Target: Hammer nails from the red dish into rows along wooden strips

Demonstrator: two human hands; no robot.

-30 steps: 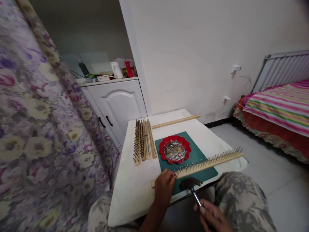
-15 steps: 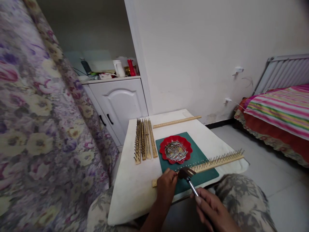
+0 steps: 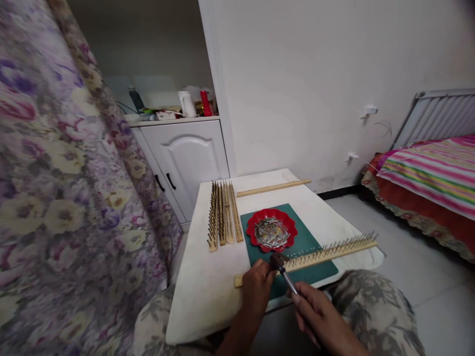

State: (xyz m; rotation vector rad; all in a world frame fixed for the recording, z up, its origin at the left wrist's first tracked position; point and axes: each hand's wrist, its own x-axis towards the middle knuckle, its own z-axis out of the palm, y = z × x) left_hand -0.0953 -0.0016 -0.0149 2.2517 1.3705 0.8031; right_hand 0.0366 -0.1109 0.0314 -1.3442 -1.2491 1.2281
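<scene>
My right hand (image 3: 315, 309) is closed around the handle of a hammer (image 3: 287, 280). The hammer's dark head is just right of my left fingertips, over a wooden strip (image 3: 334, 253). Many nails stand upright along the strip's right part; its bare left end pokes out past my left hand (image 3: 256, 284). The fingers of that hand are pinched together at the strip, and whatever they hold is hidden. Under the strip lies a green mat (image 3: 304, 237), bearing a red scalloped bowl (image 3: 253, 240) of loose nails (image 3: 272, 232).
Several nail-studded wooden strips (image 3: 222, 215) lie side by side on the left of the white-covered table (image 3: 200, 291). Another strip (image 3: 274, 188) lies along the far edge. A floral curtain (image 3: 74, 198) hangs at left, and a bed (image 3: 426, 163) stands at right.
The hammer head has shifted a little left and up, closer to my left fingertips. My right hand moved slightly with it. My left hand stays pinched at the strip.
</scene>
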